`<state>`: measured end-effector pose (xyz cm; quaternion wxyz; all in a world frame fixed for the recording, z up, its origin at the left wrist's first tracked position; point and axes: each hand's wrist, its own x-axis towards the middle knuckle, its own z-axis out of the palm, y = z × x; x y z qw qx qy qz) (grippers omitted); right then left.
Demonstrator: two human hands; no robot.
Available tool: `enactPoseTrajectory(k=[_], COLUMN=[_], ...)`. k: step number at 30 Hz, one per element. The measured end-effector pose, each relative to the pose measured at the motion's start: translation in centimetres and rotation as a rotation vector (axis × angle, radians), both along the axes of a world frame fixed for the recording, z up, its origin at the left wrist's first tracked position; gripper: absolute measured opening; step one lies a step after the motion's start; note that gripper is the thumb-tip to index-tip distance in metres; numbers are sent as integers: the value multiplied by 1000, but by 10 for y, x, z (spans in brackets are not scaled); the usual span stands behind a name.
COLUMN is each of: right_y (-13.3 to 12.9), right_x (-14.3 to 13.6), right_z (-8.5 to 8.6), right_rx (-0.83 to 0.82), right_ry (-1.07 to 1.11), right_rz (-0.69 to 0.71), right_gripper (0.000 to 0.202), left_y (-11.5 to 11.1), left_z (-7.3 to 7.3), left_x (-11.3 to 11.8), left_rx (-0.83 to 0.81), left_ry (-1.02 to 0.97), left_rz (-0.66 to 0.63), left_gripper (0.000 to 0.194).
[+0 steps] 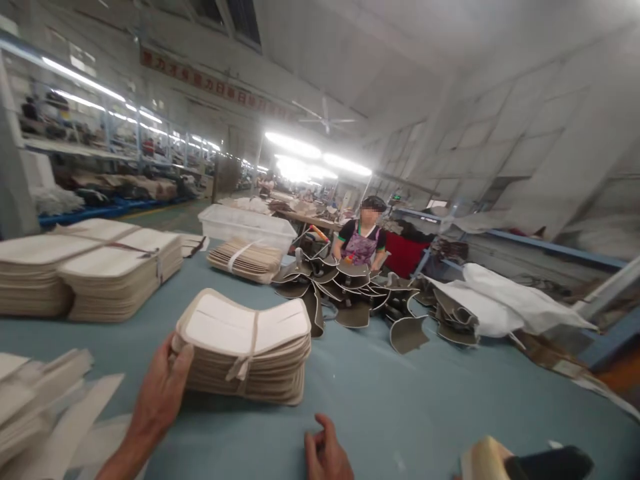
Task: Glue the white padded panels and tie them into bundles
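Toward the near edge of the blue-green tabletop [425, 400], a strip-tied stack of white-topped tan panels [273, 360] is pinched by the left hand [163, 383]; the right hand [327, 450] is loosely spread, empty. Tying seems done there; grey-brown curved pieces [353, 315] farther off seem left unbundled.

A: Left hand [163, 383]?
B: Gripping the left end of a strip-tied bundle of beige panels [273, 367]; white top face, dipped mid-length.
A: Right hand [330, 457]?
B: Low in view, fingers loosely curled, apart from the bundle, over the blue-green tabletop [400, 407].
A: Farther off?
B: Heap of dark, pale-edged curved pieces [353, 315]; aproned co-worker [364, 245] behind. Tied panel stacks [120, 293] at left.
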<state>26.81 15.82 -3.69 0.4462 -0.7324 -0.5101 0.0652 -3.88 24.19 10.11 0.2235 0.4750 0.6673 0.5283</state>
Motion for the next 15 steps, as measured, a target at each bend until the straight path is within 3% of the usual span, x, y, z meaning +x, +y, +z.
enactPoseTrajectory(k=[4,8,11,15], right_y=[-14,-28,-35,-35], right_x=[-43,-68,-73,-73], right_z=[18,34,29,20], right_rx=[19,-12,-2,21], right_ry=[79,121,5,-56], right_rz=[241,390,421,389], right_gripper=[29,20,21,28], left_y=[-51,-82,-77,-48], left_z=[-17,-34,-25,-3], left_x=[23,42,53,64], left_rx=[43,-71,-76,-143], left_ry=[-69,-119,-152,-204], left_rz=[59,-98,-163,-190], left_gripper=[85,71,71,75])
